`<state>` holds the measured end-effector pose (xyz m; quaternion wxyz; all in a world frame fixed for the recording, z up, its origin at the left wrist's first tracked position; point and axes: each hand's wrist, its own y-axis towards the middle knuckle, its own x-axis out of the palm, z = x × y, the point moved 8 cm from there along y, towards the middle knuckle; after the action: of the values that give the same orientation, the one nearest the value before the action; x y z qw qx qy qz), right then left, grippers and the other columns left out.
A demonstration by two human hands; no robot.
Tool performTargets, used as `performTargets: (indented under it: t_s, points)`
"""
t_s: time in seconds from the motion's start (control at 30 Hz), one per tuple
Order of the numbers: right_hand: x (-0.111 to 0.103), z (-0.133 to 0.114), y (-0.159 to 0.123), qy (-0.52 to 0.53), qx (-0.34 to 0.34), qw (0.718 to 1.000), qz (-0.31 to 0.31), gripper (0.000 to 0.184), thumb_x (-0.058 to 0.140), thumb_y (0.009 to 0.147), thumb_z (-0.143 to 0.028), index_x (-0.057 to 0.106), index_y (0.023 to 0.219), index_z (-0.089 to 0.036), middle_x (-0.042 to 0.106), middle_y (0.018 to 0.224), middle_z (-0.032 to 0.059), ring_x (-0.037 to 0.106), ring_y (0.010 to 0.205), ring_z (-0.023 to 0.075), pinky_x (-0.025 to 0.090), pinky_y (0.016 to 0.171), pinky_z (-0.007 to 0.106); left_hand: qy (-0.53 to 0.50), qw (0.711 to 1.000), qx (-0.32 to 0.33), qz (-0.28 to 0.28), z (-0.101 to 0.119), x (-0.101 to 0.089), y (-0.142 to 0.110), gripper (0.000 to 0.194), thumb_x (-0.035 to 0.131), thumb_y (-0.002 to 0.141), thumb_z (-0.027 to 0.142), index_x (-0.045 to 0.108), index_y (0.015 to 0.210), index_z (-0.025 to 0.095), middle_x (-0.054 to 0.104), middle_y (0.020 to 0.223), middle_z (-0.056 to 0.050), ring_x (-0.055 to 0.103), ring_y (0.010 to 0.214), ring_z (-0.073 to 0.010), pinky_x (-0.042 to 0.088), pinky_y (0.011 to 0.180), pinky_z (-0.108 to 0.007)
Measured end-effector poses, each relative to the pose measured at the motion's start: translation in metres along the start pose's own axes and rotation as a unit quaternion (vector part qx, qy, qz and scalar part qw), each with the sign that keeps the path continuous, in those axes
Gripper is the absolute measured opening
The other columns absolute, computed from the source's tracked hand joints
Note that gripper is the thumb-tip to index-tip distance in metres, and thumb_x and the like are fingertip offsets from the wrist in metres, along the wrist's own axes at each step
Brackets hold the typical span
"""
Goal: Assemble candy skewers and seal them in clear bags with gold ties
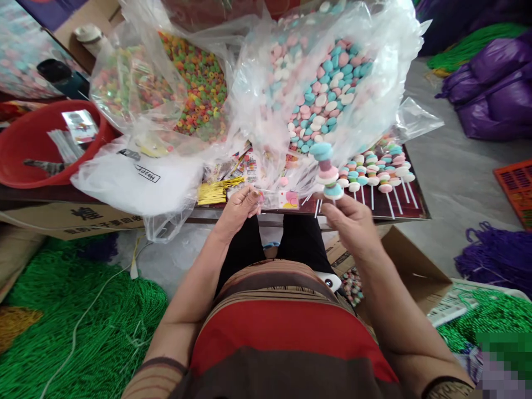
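My right hand (352, 221) grips the lower end of a candy skewer (327, 173), which stands upright with blue, pink and white pieces stacked on it. Pinched in my left hand (243, 208) is one end of a small clear printed bag (287, 199), stretching right toward the skewer. Finished-looking candy skewers (374, 169) lie in a row at the table's right end, white sticks toward me. Just behind my left hand is a bundle of gold twist ties (218, 191). More printed bags (249, 163) lie behind it, partly hidden under plastic.
Large clear bags hold blue, pink and white candies (328, 88) and colourful ring candies (197, 94). A red basin (102, 119) sits at left. An open cardboard box (415, 271) is below right. Green cords (91, 321) and purple bundles (494, 83) lie on the floor.
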<state>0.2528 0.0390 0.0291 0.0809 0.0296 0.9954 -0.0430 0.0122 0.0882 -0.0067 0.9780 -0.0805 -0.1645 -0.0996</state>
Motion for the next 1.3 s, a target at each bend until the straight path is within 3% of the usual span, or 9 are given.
performTargets:
  t_s: [0.17,0.33,0.43,0.57,0.7,0.8,1.0,1.17,1.3]
  points:
    - [0.054,0.006,0.012,0.144,0.06,0.988,-0.021,0.044,0.08,0.07,-0.059,0.068,0.09,-0.022,0.043,0.061,-0.0074,0.02,0.049,0.0059,0.017,0.045,0.025,0.038,0.999,0.012,-0.005,-0.01,0.013,-0.003,0.051,0.078,0.076,0.066,0.059,0.072,0.018,0.048,0.052,0.008,0.037,0.043,-0.0034,0.039,0.05,-0.019]
    - [0.059,0.007,0.016,0.199,0.035,0.978,0.046,0.056,0.087,0.06,-0.066,0.05,0.064,-0.023,0.034,0.053,-0.0092,0.021,0.046,0.0053,0.017,0.043,0.025,0.05,0.998,0.034,0.005,-0.011,0.015,-0.008,0.045,0.078,0.078,0.062,0.067,0.092,0.021,0.049,0.052,0.01,0.039,0.042,-0.0049,0.038,0.05,-0.02]
    - [0.058,0.008,0.017,0.166,0.009,0.982,0.09,0.066,0.081,0.06,-0.077,0.042,0.057,-0.023,0.031,0.051,-0.0074,0.025,0.049,0.0072,0.021,0.045,0.026,-0.003,0.999,0.028,0.027,-0.016,0.02,-0.01,0.048,0.078,0.076,0.065,0.062,0.077,0.02,0.037,0.046,0.012,0.032,0.04,-0.0039,0.043,0.052,-0.021]
    - [0.06,0.005,0.018,0.089,-0.001,0.992,0.086,0.065,0.071,0.067,-0.083,0.045,0.058,-0.024,0.038,0.055,-0.0032,0.037,0.054,0.0112,0.029,0.047,0.028,-0.064,0.996,-0.003,0.067,-0.025,0.017,-0.009,0.057,0.08,0.071,0.069,0.052,0.068,0.02,0.041,0.05,0.011,0.032,0.039,-0.0026,0.044,0.05,-0.022]
    - [0.046,-0.011,0.01,-0.002,-0.043,0.999,0.033,0.04,0.071,0.081,-0.062,0.064,0.083,-0.023,0.05,0.067,-0.0019,0.045,0.061,0.013,0.035,0.052,0.027,-0.118,0.991,-0.014,0.066,-0.017,0.002,-0.005,0.055,0.081,0.073,0.065,0.05,0.068,0.02,0.026,0.042,0.015,0.025,0.036,-0.0027,0.049,0.054,-0.024]
    - [0.022,-0.016,-0.001,-0.066,-0.053,0.996,0.009,0.025,0.064,0.09,-0.049,0.067,0.089,-0.023,0.052,0.069,-0.0015,0.045,0.061,0.0132,0.036,0.052,0.026,-0.146,0.987,-0.036,0.052,-0.009,-0.009,-0.004,0.055,0.078,0.077,0.065,0.048,0.066,0.02,0.018,0.042,0.016,0.024,0.034,-0.0036,0.047,0.051,-0.024]
    - [0.001,-0.016,-0.019,-0.107,-0.048,0.991,-0.064,0.025,0.056,0.098,-0.044,0.069,0.089,-0.025,0.057,0.07,0.0004,0.051,0.062,0.0155,0.038,0.053,0.028,-0.16,0.985,-0.057,0.04,-0.009,-0.014,-0.003,0.058,0.074,0.081,0.066,0.045,0.061,0.02,0.013,0.042,0.015,0.023,0.033,-0.004,0.045,0.049,-0.024]
    - [0.0,-0.034,-0.023,-0.19,-0.094,0.974,-0.083,0.031,0.056,0.098,-0.043,0.065,0.074,-0.025,0.06,0.066,0.0009,0.056,0.062,0.0163,0.043,0.059,0.03,-0.123,0.991,-0.046,0.037,-0.009,-0.013,0.0,0.05,0.08,0.075,0.066,0.057,0.07,0.021,0.015,0.043,0.016,0.023,0.034,-0.0039,0.047,0.05,-0.025]
    - [-0.008,-0.041,-0.02,-0.229,-0.135,0.961,-0.072,0.027,0.058,0.097,-0.041,0.071,0.079,-0.026,0.065,0.07,0.0016,0.06,0.062,0.0169,0.047,0.061,0.03,-0.117,0.991,-0.047,0.036,-0.01,-0.015,0.001,0.047,0.082,0.076,0.061,0.056,0.07,0.021,0.022,0.044,0.015,0.023,0.035,-0.0034,0.047,0.05,-0.026]
